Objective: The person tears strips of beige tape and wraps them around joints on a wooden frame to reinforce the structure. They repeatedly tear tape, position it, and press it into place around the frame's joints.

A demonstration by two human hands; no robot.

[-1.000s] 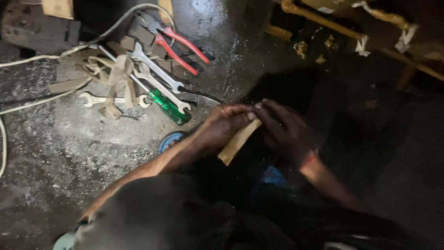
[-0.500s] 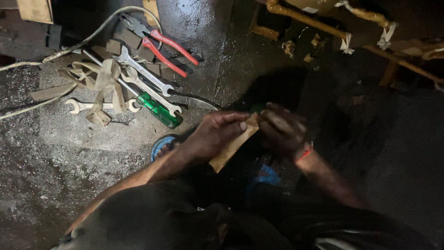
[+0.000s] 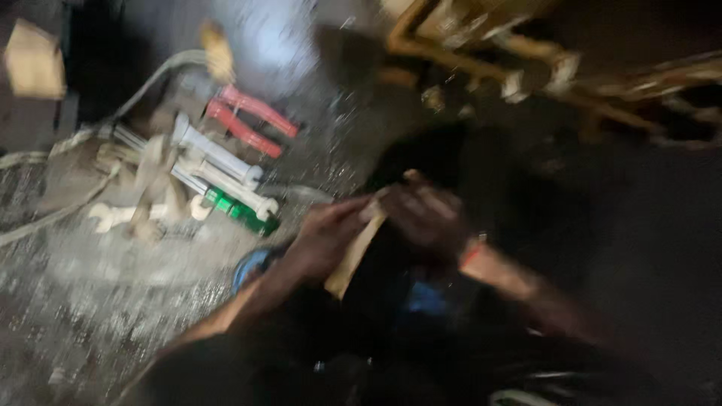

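The picture is blurred by motion. My left hand (image 3: pixel 327 237) and my right hand (image 3: pixel 425 218) meet in the middle of the view over a dark object. Both grip a flat tan strip (image 3: pixel 352 259), like a piece of cardboard or wood, which slants down to the left between them. A red band sits on my right wrist (image 3: pixel 471 254). What lies under the strip is too dark to tell.
On the wet grey floor at left lie red-handled pliers (image 3: pixel 252 124), silver spanners (image 3: pixel 218 165), a green-handled screwdriver (image 3: pixel 241 212) and a pale cable (image 3: pixel 135 90). A blue round thing (image 3: pixel 252 263) sits under my left forearm. Yellowish pipes (image 3: pixel 481 53) run across the top right.
The view has shifted and blurred; the tools now sit lower and further right in the picture. Both hands stay together on the tan strip.
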